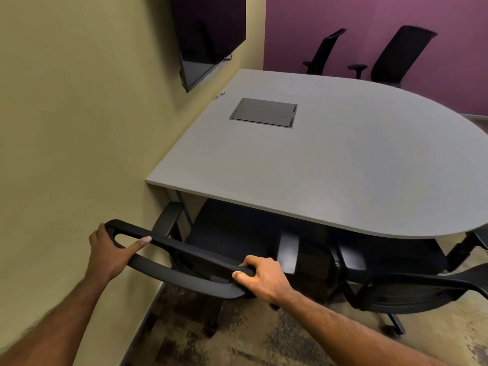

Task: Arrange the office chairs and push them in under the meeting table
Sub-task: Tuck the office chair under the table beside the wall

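Note:
A black office chair [190, 256] stands at the near left corner of the grey meeting table [343, 165], its seat partly under the tabletop. My left hand [111, 249] grips the left end of its backrest top. My right hand [260, 276] grips the right end of the same backrest. A second black chair [412, 289] sits to the right, its seat tucked under the table's rounded edge. Two more black chairs [323, 52] [396, 56] stand at the far side against the purple wall.
A yellow-green wall [79, 128] runs close along the left of the held chair. A dark screen [208, 35] hangs on that wall above the table's far end. A grey cable hatch [264, 112] is set in the tabletop. Patterned carpet [264, 336] covers the floor.

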Demonstrator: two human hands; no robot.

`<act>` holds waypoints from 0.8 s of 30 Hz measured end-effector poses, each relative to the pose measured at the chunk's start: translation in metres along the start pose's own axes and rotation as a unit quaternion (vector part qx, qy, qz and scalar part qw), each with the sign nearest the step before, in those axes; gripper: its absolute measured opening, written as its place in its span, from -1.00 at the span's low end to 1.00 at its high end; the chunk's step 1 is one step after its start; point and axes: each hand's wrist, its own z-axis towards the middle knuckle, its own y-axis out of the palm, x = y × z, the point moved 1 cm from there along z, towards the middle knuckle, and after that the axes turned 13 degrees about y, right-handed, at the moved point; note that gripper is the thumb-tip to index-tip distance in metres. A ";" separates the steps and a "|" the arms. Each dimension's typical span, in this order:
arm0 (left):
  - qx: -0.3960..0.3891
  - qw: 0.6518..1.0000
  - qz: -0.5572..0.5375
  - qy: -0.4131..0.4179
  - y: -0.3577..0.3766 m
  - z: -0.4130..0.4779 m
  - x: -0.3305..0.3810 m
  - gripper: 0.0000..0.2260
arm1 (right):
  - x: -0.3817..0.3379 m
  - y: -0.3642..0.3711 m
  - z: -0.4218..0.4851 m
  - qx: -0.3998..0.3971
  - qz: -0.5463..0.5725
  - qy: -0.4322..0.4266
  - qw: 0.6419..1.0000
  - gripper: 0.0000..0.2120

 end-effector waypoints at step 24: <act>-0.009 1.000 0.024 -0.007 0.054 -0.011 0.050 0.26 | 0.045 -0.056 0.003 0.084 0.037 -0.019 0.996 -0.54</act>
